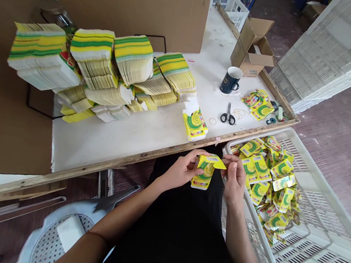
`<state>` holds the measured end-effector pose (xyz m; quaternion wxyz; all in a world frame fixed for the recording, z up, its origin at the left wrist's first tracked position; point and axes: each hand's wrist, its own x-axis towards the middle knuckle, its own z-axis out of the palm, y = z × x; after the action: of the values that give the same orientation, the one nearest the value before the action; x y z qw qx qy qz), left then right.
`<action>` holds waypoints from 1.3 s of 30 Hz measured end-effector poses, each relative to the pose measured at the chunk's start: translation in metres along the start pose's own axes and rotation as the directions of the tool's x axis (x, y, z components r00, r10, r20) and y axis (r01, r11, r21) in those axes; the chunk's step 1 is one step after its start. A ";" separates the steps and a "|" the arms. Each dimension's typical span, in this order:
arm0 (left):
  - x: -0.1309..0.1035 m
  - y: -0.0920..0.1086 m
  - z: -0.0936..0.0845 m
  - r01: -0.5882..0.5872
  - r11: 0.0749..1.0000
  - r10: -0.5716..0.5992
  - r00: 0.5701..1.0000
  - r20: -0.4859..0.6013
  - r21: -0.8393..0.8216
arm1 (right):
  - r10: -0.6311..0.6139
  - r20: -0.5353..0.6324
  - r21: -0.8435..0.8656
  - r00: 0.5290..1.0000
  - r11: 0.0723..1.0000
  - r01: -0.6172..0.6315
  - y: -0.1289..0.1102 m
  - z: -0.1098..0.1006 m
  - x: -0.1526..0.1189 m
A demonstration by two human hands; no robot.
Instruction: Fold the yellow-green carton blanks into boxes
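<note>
Small yellow carton [204, 172], printed with a green spiral and a red-and-yellow label band near its lower end; a barcode patch shows on the upper flap. Carton is partly folded: body flattened, long axis roughly upright in view, top flap bent out toward the right. Held in the air over the lap, just near of the table edge and left of the white crate. Left hand [182, 171] grips its left side, fingers curled around the edge; right hand [235, 177] pinches the bent flap at the upper right corner. Back face not visible.
</note>
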<state>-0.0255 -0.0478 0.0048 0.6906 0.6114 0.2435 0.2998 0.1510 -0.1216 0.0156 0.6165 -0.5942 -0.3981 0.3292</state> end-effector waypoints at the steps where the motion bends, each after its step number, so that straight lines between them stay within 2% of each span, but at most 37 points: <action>1: 0.000 0.000 0.001 -0.014 0.999 0.014 1.000 -0.006 0.029 | 0.035 0.071 -0.017 0.997 0.999 -0.034 -0.002 -0.001 0.000; 3: 0.000 0.000 0.001 -0.026 0.997 0.027 1.000 -0.009 0.078 | 0.115 0.209 -0.090 0.971 0.991 -0.098 -0.005 -0.003 0.000; 5: -0.001 0.001 0.002 -0.021 0.994 0.019 1.000 0.016 0.106 | 0.154 0.255 -0.167 0.955 0.979 -0.113 -0.005 -0.003 0.000; 10: -0.002 0.002 0.001 0.003 0.994 -0.012 0.997 0.082 0.110 | 0.109 0.157 -0.307 0.982 0.950 -0.056 0.002 0.000 -0.001; 17: -0.001 0.001 0.003 0.102 0.993 -0.101 0.994 0.031 -0.051 | 0.033 0.138 -0.342 0.990 0.940 0.017 0.001 -0.002 -0.002; 20: 0.001 0.005 0.009 0.096 0.995 -0.095 0.994 0.052 -0.035 | 0.060 0.111 -0.283 0.992 0.959 -0.027 0.002 -0.004 -0.003; 23: 0.007 0.011 0.016 0.028 0.997 -0.034 0.996 0.084 0.065 | 0.133 0.101 -0.117 0.986 0.986 -0.121 0.007 -0.009 -0.002; 24: 0.010 0.012 0.016 -0.025 0.994 0.017 0.997 0.074 0.109 | 0.154 0.054 -0.056 0.987 0.987 -0.150 0.009 -0.013 -0.001; 26: 0.019 0.013 0.013 -0.165 0.956 0.169 0.986 0.003 0.244 | 0.156 -0.156 0.086 0.975 0.986 -0.144 0.013 -0.022 0.004; 28: 0.032 0.009 0.004 -0.265 0.858 0.339 0.936 -0.097 0.440 | 0.159 -0.385 0.243 0.909 0.968 -0.066 0.016 -0.032 0.011; 29: 0.039 0.006 -0.002 -0.268 0.802 0.399 0.905 -0.144 0.534 | 0.189 -0.431 0.312 0.882 0.949 -0.050 0.018 -0.035 0.013; 30: 0.046 0.001 -0.009 -0.250 0.751 0.435 0.884 -0.172 0.611 | 0.239 -0.418 0.370 0.876 0.926 -0.076 0.019 -0.037 0.015; 31: 0.052 -0.004 -0.016 -0.211 0.712 0.442 0.876 -0.194 0.670 | 0.304 -0.351 0.412 0.886 0.900 -0.145 0.020 -0.037 0.015; 34: 0.064 -0.022 -0.034 -0.080 0.656 0.364 0.905 -0.221 0.750 | 0.464 -0.053 0.398 0.884 0.822 -0.408 0.021 -0.024 0.006; 36: 0.066 -0.029 -0.040 -0.049 0.635 0.329 0.920 -0.212 0.771 | 0.478 0.066 0.336 0.876 0.816 -0.470 0.021 -0.010 -0.003; 39: 0.062 -0.032 -0.044 -0.052 0.601 0.337 0.921 -0.194 0.798 | 0.448 0.160 0.270 0.879 0.837 -0.476 0.019 0.008 -0.010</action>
<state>-0.0086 0.0246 -0.0311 0.2694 0.8140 0.3902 0.3355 0.1400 -0.1254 -0.0044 0.5831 -0.5561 -0.2156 0.5516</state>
